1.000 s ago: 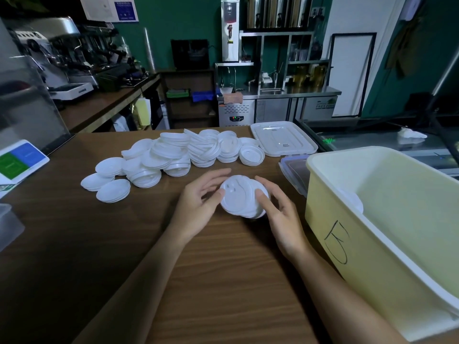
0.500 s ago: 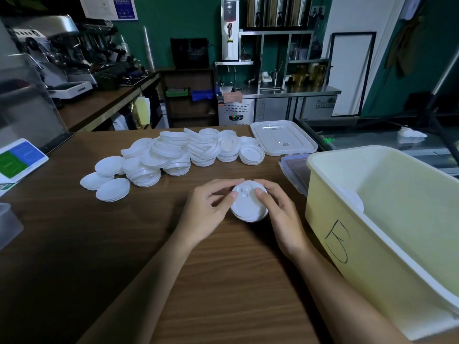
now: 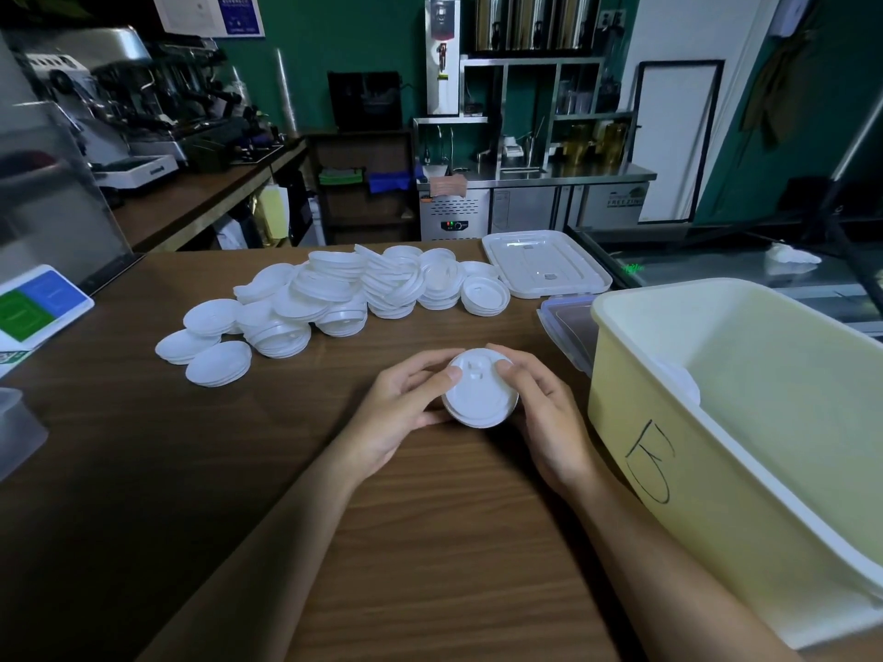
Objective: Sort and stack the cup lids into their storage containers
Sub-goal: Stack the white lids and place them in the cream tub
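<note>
Logging left to right: what do we enter for the upper left-centre of the frame?
— Item 1: loose lids (image 3: pixel 334 298), white, a sprawling heap of short stacks and singles on the wooden table (image 3: pixel 167 494). Unsorted, and unchanged from a second ago.
— And centre frame?
— Item 2: left hand (image 3: pixel 401 403), fingers curled round the left edge of the lid stack (image 3: pixel 480 396), thumb pressed on its top. Item 3: the stack itself, several lids, held between both hands low over the table. We cannot tell whether its base touches the wood. Item 4: right hand (image 3: pixel 549 422), fingers clamped on the right edge, thumb on top likewise.
— What do we note as changed?
— A second ago these lids lay fanned and offset under our fingers. Now they are nested with their edges aligned, and both hands have closed in on them.
— Right of frame?
— Item 5: yellow bin (image 3: pixel 635 422), open, with the held stack just to its left. Item 6: stored lids (image 3: pixel 681 387), white, inside the bin against its near wall.
— Meaning for the task?
— We judge this batch squared and ready to go into the bin. The heap remains, so most of the sorting is left.
</note>
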Available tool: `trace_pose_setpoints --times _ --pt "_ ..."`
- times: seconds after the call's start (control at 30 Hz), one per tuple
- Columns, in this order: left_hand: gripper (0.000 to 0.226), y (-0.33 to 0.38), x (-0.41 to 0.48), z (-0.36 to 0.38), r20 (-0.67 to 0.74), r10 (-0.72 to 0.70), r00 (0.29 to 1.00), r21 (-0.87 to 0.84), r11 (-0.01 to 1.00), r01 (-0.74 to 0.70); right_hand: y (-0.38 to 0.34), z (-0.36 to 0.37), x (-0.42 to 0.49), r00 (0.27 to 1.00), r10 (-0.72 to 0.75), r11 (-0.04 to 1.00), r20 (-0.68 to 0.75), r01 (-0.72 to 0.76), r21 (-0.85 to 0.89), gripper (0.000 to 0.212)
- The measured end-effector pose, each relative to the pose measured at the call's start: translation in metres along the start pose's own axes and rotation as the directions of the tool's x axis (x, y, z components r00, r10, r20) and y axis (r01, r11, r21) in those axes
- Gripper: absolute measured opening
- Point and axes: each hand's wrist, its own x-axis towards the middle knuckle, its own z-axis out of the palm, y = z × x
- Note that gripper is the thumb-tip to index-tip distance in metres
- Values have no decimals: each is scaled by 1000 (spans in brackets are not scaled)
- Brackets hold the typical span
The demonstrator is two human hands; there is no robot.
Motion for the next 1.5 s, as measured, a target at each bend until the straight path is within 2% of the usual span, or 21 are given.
trace_pose_setpoints --times 0.17,0.37,0.5,0.57,0.63,0.7,0.73,0.83,0.97,1.07,1.23,1.37,1.5 --pt "27 -1 -1 0 -22 19 1000 42 999 -18 -1 0 -1 1000 16 1000 18 -16 -2 46" --pt "31 0 0 -5 -31 91 995 115 990 -87 -2 2 -3 1000 8 1000 21 -8 -20 33" --pt "36 -1 4 -19 -101 254 962 377 905 -200 -3 7 -1 998 -39 995 40 42 -92 37" --pt "30 -2 7 -33 -199 429 881 577 778 -248 -2 11 6 998 -53 990 25 56 -130 36" --pt "25 -1 8 -51 -260 654 711 772 583 -253 0 15 12 998 -70 986 -4 68 -155 33" --pt "35 -4 11 -69 -289 773 564 875 453 -173 3 17 16 996 -81 984 -21 77 -162 33" --pt "44 -5 13 -77 -300 789 536 897 424 -122 5 16 17 996 -83 985 -21 79 -155 33" --pt "65 -6 19 -93 -328 759 562 924 382 22 8 12 18 997 -71 991 -20 68 -113 35" --pt "67 -11 28 -109 -285 720 633 943 330 50 10 12 18 997 -82 988 8 83 -128 34" --pt "59 -14 29 -115 -307 690 655 935 346 73 10 12 19 997 -80 991 9 81 -110 33" --pt "42 -13 27 -114 -312 711 630 946 292 139 9 13 19 997 -79 993 4 79 -89 34" --pt "25 -13 23 -112 -278 750 601 958 262 116 7 13 18 997 -77 994 4 77 -82 33" --pt "16 -10 15 -97 -210 747 631 972 229 52 6 14 18 996 -88 992 -1 88 -95 31"
